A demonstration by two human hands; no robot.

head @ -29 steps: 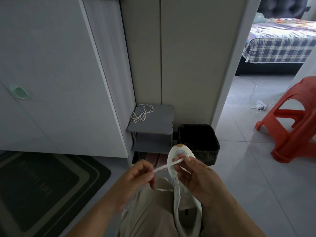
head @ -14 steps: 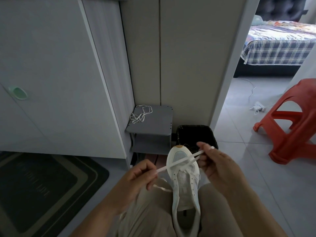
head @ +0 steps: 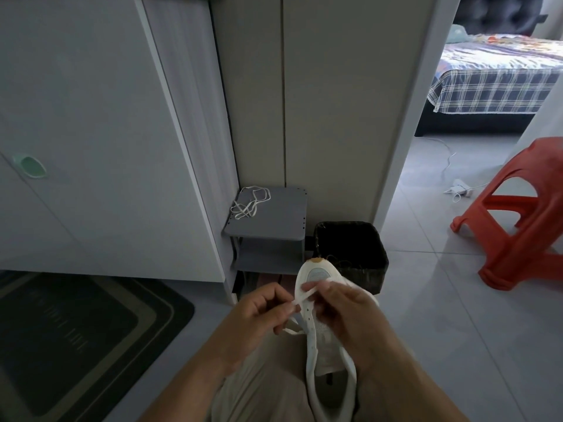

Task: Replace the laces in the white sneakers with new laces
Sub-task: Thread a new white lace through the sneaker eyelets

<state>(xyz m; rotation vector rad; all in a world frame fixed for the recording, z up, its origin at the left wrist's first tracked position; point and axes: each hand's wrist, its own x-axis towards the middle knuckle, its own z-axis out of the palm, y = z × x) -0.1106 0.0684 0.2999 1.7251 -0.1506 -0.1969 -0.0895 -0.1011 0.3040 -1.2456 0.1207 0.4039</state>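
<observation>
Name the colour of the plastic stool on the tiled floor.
The stool is orange-red, seen best in the head view.

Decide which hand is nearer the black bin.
Right. The right hand sits directly in front of the bin, pinching the lace over the sneaker. The left hand holds the lace further left, in front of the gray shelf.

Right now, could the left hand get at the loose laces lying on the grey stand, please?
Probably yes, with a stretch: nothing stands between the left hand and the loose laces on the grey stand. Its fingers pinch the sneaker lace, so it must let go first.
</observation>
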